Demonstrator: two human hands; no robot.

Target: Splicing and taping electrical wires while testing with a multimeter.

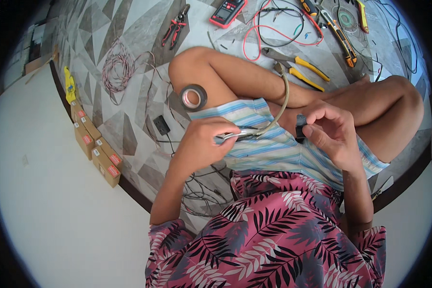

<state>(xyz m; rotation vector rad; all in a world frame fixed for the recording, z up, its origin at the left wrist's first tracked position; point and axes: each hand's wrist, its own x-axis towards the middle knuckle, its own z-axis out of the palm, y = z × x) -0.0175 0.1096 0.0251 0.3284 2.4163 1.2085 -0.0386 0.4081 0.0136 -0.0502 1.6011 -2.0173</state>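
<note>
Beige cable point(285, 96) arcs mid-frame, left hand point(204, 141) pinching the silvery piece point(242, 133) at its lower end. Right hand point(333, 134), right of centre, pinches black tape point(300, 126), decent gap between the 2. Tape roll point(203, 97) sits near the knee's edge; yellow-handled pliers point(312, 68) crowd the cable's top, upper right.

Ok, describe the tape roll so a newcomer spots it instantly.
Start from the striped shorts. On the bare left thigh, just beyond the left hand, lies the tape roll. It is a black ring with a pale core, unlike the pinkish wire coiled on the floor nearby.
</note>
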